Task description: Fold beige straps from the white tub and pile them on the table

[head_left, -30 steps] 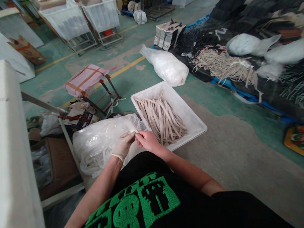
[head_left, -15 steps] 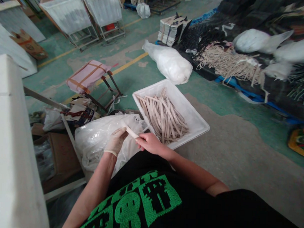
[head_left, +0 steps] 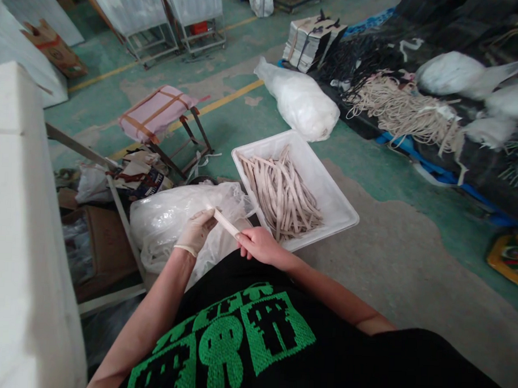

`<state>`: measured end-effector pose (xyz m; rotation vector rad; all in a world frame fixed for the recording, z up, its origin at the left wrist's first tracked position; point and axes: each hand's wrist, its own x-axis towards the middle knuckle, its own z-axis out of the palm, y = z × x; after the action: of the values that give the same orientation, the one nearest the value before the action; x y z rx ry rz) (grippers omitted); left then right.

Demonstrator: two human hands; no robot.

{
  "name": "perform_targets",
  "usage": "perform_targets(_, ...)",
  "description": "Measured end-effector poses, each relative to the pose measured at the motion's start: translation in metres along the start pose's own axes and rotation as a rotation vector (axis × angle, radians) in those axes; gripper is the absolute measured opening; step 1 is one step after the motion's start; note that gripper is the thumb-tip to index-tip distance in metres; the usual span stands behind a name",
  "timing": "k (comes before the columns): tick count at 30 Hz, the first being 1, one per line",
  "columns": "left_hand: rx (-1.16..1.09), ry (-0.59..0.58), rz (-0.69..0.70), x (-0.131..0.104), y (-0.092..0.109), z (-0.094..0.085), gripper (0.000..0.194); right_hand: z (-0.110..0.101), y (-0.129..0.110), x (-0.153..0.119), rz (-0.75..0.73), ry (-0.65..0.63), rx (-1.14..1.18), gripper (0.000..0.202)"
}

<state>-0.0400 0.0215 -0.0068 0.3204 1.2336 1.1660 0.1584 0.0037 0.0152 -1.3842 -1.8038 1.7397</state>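
Observation:
A short pale strip (head_left: 226, 223) is stretched between my hands, in front of my body. My left hand (head_left: 197, 228), in a thin whitish glove, pinches its far end. The near end sits in the fingers of my bare right hand (head_left: 258, 243), closed round it. Just beyond my right hand is a white plastic tub (head_left: 333, 202) with a heap of beige flat strips (head_left: 280, 195) in it. Under and behind my left hand lies a large clear plastic bag (head_left: 165, 213); its contents are hard to make out.
A stool with a pink padded top (head_left: 157, 114) stands beyond the bag. A stuffed white bag (head_left: 304, 102) lies on the floor past the tub. Beige cords (head_left: 402, 111) lie heaped at right. A white surface (head_left: 24, 225) and a cardboard box (head_left: 108, 251) are at left.
My view has shifted slightly, so the surroundings sit a little differently. Both hands still hold the strip, with slightly more of it showing between them.

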Motion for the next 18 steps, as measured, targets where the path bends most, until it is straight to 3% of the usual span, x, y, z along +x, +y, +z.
perform_targets(4,0.036,-0.189,-0.055,-0.011,-0.016,0.013,0.027,0.002,-0.004,0.009,-0.025,0.134,-0.073,0.033)
perform_targets(6,0.021,-0.184,-0.055,-0.012,-0.018,0.015,0.024,0.002,-0.005,0.009,-0.077,0.24,-0.127,0.023)
perform_targets(7,0.001,-0.15,-0.047,-0.01,-0.017,0.013,0.024,0.002,-0.004,0.007,-0.127,0.283,-0.149,0.021)
perform_targets(10,-0.047,-0.077,-0.055,-0.004,-0.009,0.004,0.026,0.002,0.003,-0.001,-0.377,0.316,-0.205,0.044)
perform_targets(14,-0.048,-0.143,-0.114,-0.006,-0.008,0.0,0.026,0.0,0.012,0.002,-0.717,0.312,-0.35,0.03)
perform_targets(18,-0.044,-0.215,-0.114,-0.015,-0.013,0.004,0.021,-0.008,0.011,0.017,-0.804,0.407,-0.453,0.028)
